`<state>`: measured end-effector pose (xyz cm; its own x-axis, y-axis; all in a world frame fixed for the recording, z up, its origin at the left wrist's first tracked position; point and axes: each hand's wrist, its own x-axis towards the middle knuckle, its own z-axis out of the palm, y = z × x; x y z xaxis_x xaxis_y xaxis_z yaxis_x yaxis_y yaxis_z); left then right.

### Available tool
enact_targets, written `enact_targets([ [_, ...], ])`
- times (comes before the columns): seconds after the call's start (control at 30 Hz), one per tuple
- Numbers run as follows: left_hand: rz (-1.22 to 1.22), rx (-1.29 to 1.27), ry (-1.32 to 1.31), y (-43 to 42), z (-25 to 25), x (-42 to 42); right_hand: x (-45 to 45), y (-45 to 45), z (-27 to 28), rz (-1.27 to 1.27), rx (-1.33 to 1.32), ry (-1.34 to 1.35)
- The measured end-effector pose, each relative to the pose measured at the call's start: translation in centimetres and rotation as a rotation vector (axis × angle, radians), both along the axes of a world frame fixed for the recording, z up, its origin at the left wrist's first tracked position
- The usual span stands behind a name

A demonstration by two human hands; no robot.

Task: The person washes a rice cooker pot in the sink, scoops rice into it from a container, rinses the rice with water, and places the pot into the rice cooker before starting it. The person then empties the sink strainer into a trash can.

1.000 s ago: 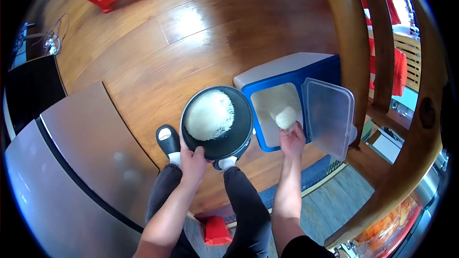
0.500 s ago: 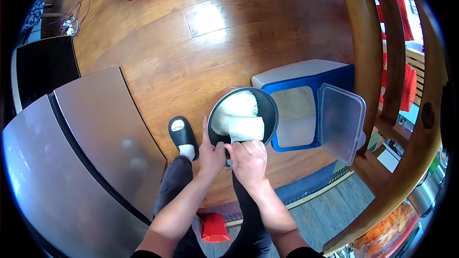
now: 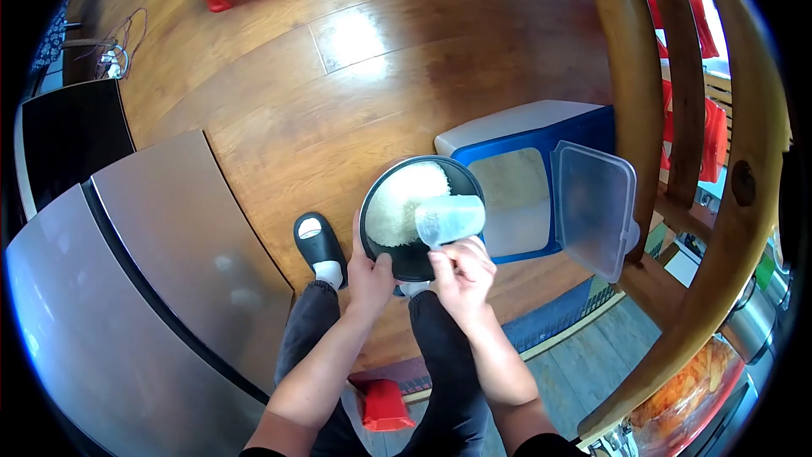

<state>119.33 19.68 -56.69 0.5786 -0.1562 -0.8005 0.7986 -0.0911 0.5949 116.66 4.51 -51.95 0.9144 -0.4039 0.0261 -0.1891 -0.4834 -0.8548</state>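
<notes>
White rice grains (image 3: 396,210) lie heaped in one round, dark-lined cooking pot (image 3: 410,262) near the centre of the frame. The left hand (image 3: 370,284) grips the pot at its lower-left side; the right hand (image 3: 464,276) holds one translucent plastic scoop (image 3: 451,218) over the pot. Judged risks: the single-handed hold could let the pot tip; a careless scoop swing could scatter grains. Counted right of centre: one blue-topped white bin (image 3: 582,133), one clear plastic lid (image 3: 595,211), standing open.
</notes>
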Motion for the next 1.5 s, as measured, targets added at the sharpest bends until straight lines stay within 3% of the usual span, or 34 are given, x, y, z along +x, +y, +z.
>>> enact_targets([
  [0.2, 0.031, 0.000, 0.057, 0.0, 0.2, 0.5, -4.8, -4.8, 0.2, -0.267, 0.008, 0.011],
  [0.27, 0.069, -0.009, 0.098, -0.3, 0.7, 1.2, -6.6, -7.1, -2.4, -0.464, 0.021, 0.248],
  [0.33, 0.072, -0.035, 0.097, 0.0, 0.4, 1.1, -6.5, -10.1, -6.6, -0.491, -0.015, 0.442],
  [0.4, 0.119, -0.040, 0.071, -0.4, 0.8, 1.5, -5.9, -12.2, -11.0, -0.391, -0.134, 0.524],
  [0.43, 0.130, -0.013, 0.059, -0.5, 0.7, 1.5, -5.8, -12.0, -11.9, -0.322, -0.317, 0.657],
  [0.5, 0.166, 0.012, 0.085, -0.7, 1.1, 1.5, -5.2, -11.3, -9.6, -0.165, -0.570, 0.839],
  [0.53, 0.193, -0.001, 0.109, -0.6, 1.1, 1.5, -4.6, -10.7, -6.5, -0.205, -0.674, 0.741],
  [0.6, 0.144, 0.004, 0.094, 0.5, 0.8, 0.9, -4.2, -10.1, 2.3, -0.353, -0.922, 0.674],
  [0.67, 0.011, -0.017, 0.036, 3.6, 0.3, -0.4, -5.7, -11.6, 5.5, -0.635, -0.938, 0.715],
  [0.77, -0.014, 0.014, 0.028, 5.7, 5.9, -1.6, -8.5, -15.7, 6.9, -0.716, -0.457, 0.732],
  [0.87, -0.259, 0.052, 0.018, 8.9, 11.9, -4.0, -6.8, -12.1, 12.7, -0.571, -0.165, 1.078],
  [0.9, -0.301, 0.074, -0.010, 9.2, 14.7, -4.7, -6.6, -9.9, 16.1, -0.482, -0.184, 1.137],
  [0.93, -0.346, 0.097, -0.036, 9.3, 18.0, -5.3, -9.4, -7.5, 15.5, -0.385, -0.418, 1.028],
  [0.97, -0.415, 0.104, -0.031, 9.2, 21.4, -5.7, -12.0, -5.6, 15.1, -0.391, -0.589, 0.668],
  [1.07, -0.628, 0.126, -0.151, 8.5, 31.6, -7.0, -17.6, 0.2, 21.8, -0.342, -0.011, 0.723],
  [1.1, -0.834, 0.155, -0.484, 11.0, 30.4, -8.5, -18.8, 0.8, 27.0, -0.286, 0.226, 0.879],
  [1.13, -1.026, 0.158, -0.830, 11.9, 28.7, -9.2, -22.4, 2.4, 27.2, -0.243, 0.248, 0.850],
  [1.17, -1.109, 0.176, -0.652, 9.7, 31.9, -8.9, -26.1, 3.9, 27.5, -0.250, 0.229, 0.742],
  [1.2, -1.201, 0.196, -0.474, 7.8, 36.6, -9.4, -27.7, 3.0, 33.0, -0.219, 0.457, 0.749],
  [1.27, -1.202, -0.299, -0.378, 3.1, 44.5, -10.3, -32.4, 4.0, 37.5, -0.456, 0.531, 0.620],
  [1.33, -1.426, -0.321, -0.403, 0.8, 45.0, -11.9, -37.1, 5.2, 38.2, -0.656, 0.545, 0.624],
  [1.4, -1.590, -0.279, -0.240, -3.1, 47.6, -14.5, -40.9, 6.2, 42.6, -0.860, 0.918, 0.512],
  [1.5, -1.779, -0.176, -0.033, -8.2, 50.6, -20.1, -45.1, 10.4, 48.3, -1.261, 0.860, 0.291],
])
